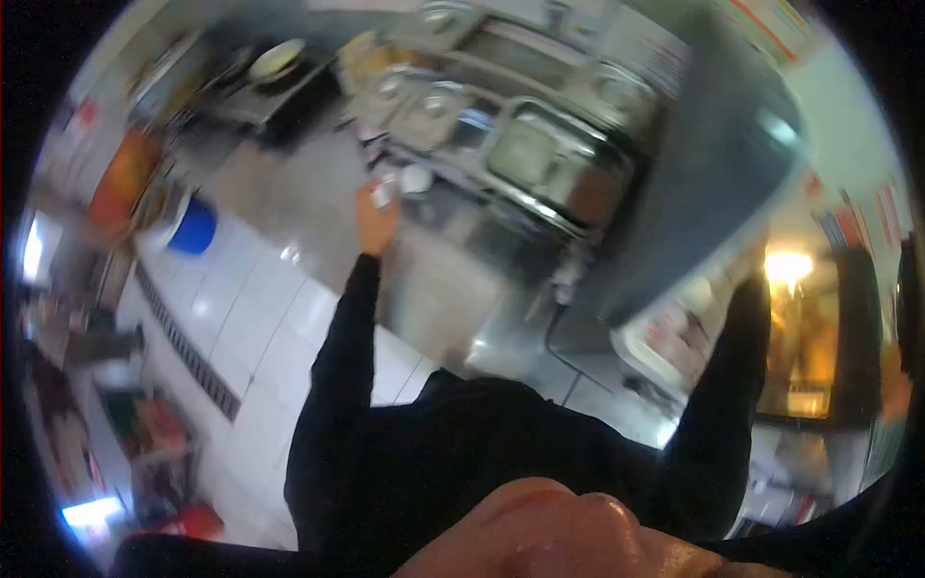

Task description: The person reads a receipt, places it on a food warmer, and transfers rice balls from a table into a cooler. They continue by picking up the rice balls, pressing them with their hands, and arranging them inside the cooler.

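Observation:
My left hand [377, 222] reaches forward over the steel counter [443, 289], its fingers closed round a small white thing [384, 192] too blurred to name. Just right of it is a round white item [416, 180]. My right arm stretches up at the right beside a large grey panel [703, 164], which stands raised over the counter. The right hand at the sleeve's end is smeared and barely visible, so its fingers cannot be made out. Below the panel's edge lies a white tray [665, 342] with pale pieces in it.
Steel containers with lids [434, 106] and a deep metal pan [540, 154] line the counter's back. A stove [275, 101] with a bowl [277, 63] is at upper left. A blue bucket [193, 226] stands at left, near a floor drain [188, 342]. A lit cabinet [805, 337] glows at right.

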